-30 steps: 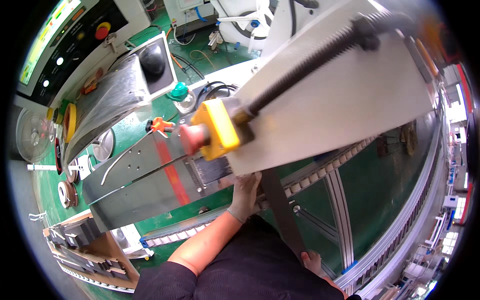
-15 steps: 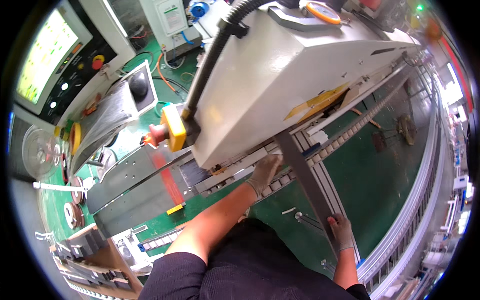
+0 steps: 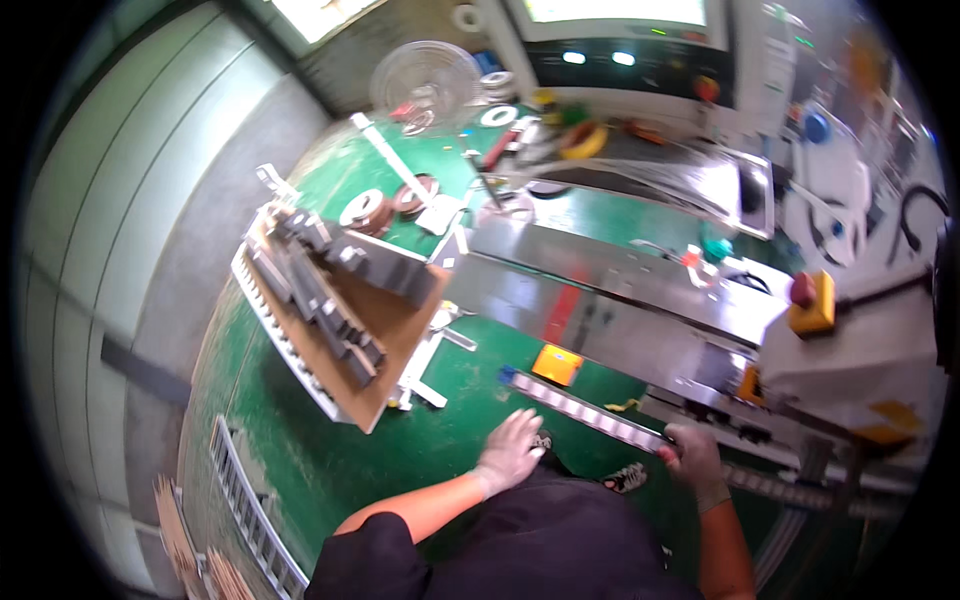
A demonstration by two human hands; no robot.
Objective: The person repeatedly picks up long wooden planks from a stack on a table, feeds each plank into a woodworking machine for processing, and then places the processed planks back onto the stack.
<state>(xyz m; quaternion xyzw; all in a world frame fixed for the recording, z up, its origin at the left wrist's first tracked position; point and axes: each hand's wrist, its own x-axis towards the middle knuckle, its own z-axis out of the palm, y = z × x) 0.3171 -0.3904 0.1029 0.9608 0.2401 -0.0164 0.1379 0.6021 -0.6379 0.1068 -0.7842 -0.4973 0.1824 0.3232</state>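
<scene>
My left hand [image 3: 510, 455], in a pale glove, hovers over the green floor in front of my body. Its fingers are stretched out and it holds nothing. My right hand [image 3: 695, 462], gloved with a reddish fingertip showing, is curled closed right at the roller rail [image 3: 600, 423]. Whether it grips the rail or something small is hidden by the fingers and blur. Behind the rail runs the grey metal machine bed [image 3: 640, 335] with a red stripe across it. A long dark strip [image 3: 853, 475] stands out from the machine at the right, blurred.
At left, a brown-topped cart [image 3: 405, 350] carries several dark grey strips. A yellow block [image 3: 557, 365] sits by the bed's near edge. The white machine housing [image 3: 840, 365] with a red-and-yellow stop button [image 3: 810, 303] is at right. A metal roller frame [image 3: 255, 500] lies lower left.
My view has swung left toward the cart. My right hand has let go of the dark strip and is now at the roller rail. My left hand has left the machine edge.
</scene>
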